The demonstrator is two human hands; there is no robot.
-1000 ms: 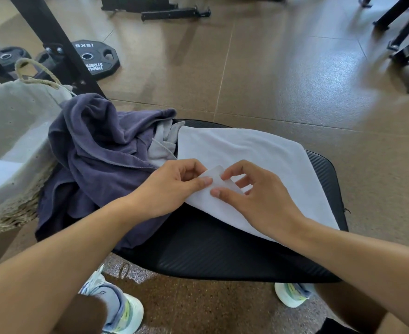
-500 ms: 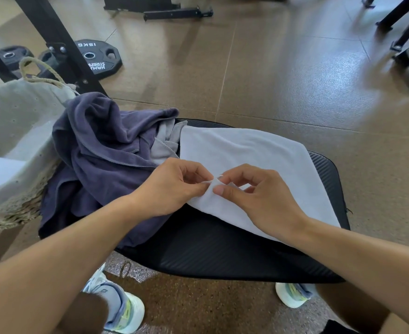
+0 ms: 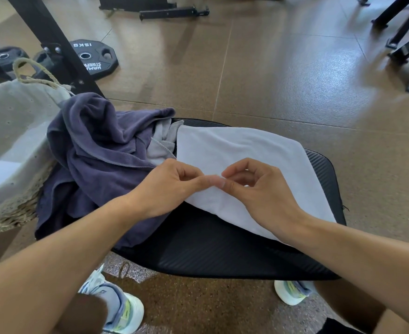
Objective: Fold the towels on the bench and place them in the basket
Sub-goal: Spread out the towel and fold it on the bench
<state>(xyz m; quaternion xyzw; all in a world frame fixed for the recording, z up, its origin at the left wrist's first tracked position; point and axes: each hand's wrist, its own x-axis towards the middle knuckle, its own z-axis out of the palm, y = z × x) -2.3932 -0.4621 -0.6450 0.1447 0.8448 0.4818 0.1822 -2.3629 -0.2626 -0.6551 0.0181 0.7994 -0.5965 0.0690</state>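
Two hands meet at frame centre: the left hand and right hand each pinch the near corner of the pale towel, fingertips almost touching. From this corner the towel spreads away up and right across the black bench, long axis toward the right edge. Left of it lies a crumpled purple towel; at far left, the basket.

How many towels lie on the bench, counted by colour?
Dark purple towel: 1, crumpled
Grey towel: 1, mostly hidden
White towel: 1, pinched at its near edge by the left hand and right hand
Total: 3
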